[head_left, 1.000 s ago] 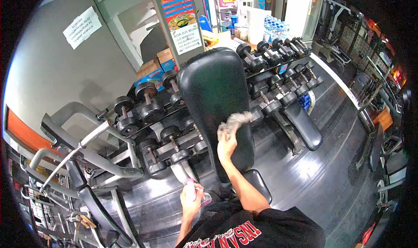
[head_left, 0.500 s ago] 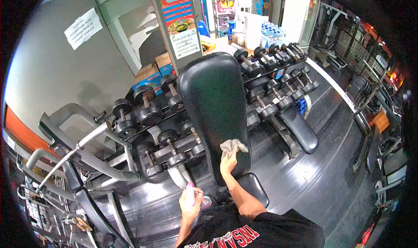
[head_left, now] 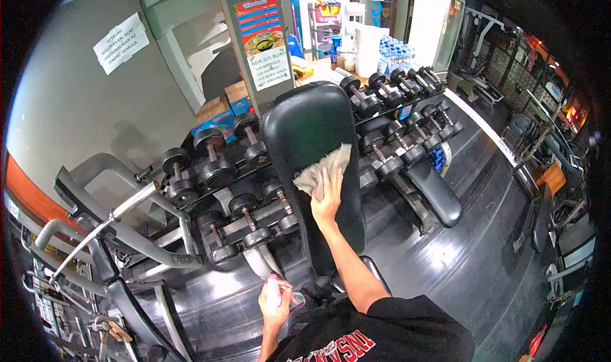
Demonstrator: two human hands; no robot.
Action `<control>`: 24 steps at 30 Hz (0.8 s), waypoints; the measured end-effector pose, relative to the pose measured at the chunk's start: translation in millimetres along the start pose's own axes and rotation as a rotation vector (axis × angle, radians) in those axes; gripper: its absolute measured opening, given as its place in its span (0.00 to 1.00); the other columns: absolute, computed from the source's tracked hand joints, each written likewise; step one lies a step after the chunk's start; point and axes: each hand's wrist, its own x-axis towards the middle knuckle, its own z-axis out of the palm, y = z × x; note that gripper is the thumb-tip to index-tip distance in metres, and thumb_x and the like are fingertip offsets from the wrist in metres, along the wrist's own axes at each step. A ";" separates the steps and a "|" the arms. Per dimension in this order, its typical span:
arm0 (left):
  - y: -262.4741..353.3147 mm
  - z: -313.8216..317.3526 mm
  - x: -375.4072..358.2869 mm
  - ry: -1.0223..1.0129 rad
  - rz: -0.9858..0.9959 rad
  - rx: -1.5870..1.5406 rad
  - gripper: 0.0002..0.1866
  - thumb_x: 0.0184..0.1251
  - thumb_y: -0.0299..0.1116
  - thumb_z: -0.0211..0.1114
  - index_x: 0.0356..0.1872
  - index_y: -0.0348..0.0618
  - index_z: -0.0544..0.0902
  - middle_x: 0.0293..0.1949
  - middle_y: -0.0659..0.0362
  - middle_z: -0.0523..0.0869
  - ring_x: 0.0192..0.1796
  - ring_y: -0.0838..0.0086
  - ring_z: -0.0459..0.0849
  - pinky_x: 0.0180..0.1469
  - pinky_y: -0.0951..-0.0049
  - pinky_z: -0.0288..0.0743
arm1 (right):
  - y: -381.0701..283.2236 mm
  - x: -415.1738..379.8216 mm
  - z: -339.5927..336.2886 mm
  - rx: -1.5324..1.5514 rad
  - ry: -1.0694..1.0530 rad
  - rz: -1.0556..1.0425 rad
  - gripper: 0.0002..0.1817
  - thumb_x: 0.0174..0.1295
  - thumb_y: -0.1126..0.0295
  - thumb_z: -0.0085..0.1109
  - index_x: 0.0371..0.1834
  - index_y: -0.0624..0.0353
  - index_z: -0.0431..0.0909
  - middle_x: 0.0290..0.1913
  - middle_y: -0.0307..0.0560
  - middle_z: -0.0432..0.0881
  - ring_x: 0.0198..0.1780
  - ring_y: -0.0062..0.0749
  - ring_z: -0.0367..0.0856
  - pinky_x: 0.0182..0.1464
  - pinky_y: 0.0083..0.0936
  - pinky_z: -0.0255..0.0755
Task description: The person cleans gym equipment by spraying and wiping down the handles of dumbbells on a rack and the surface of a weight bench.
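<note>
Lying creased under the right hand (head_left: 327,198), grip spread: greyish cloth (head_left: 310,177) (edges ragged); left hand (head_left: 271,310) clasps a bottle (head_left: 273,291).

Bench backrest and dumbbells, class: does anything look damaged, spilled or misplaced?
Nothing stands out: the backrest shows no visible tear or spill, the right hand presses a cloth to it, and dumbbells sit in rows.

To your left stands a grey wall (head_left: 70,107) with a paper notice (head_left: 121,42); ahead, a grey pillar (head_left: 263,98) bears posters (head_left: 259,18); glossy black floor (head_left: 471,260) reflects light around you.
</note>
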 end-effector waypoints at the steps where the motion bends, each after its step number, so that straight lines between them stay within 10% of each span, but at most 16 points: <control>1: -2.6 -3.3 -2.3 0.020 -0.007 0.026 0.08 0.63 0.17 0.60 0.41 0.34 0.74 0.34 0.53 0.82 0.25 0.75 0.82 0.28 0.74 0.79 | 5.0 -25.1 -1.2 0.005 -0.015 0.076 0.39 0.48 0.79 0.61 0.69 0.54 0.65 0.71 0.66 0.57 0.74 0.61 0.52 0.74 0.49 0.47; 8: 3.8 -1.6 -2.8 0.020 0.035 0.039 0.06 0.64 0.17 0.59 0.40 0.34 0.73 0.34 0.53 0.82 0.26 0.75 0.82 0.28 0.74 0.79 | 22.4 -81.7 -1.2 0.072 -0.020 0.277 0.35 0.53 0.83 0.50 0.70 0.59 0.64 0.72 0.67 0.57 0.75 0.61 0.49 0.74 0.43 0.48; 24: 7.0 10.1 3.8 -0.075 0.012 0.067 0.05 0.65 0.21 0.61 0.39 0.35 0.74 0.31 0.56 0.82 0.26 0.78 0.82 0.29 0.77 0.77 | -75.1 197.5 -2.2 0.020 -0.003 -0.282 0.34 0.48 0.82 0.56 0.64 0.51 0.72 0.68 0.54 0.67 0.72 0.50 0.59 0.72 0.42 0.56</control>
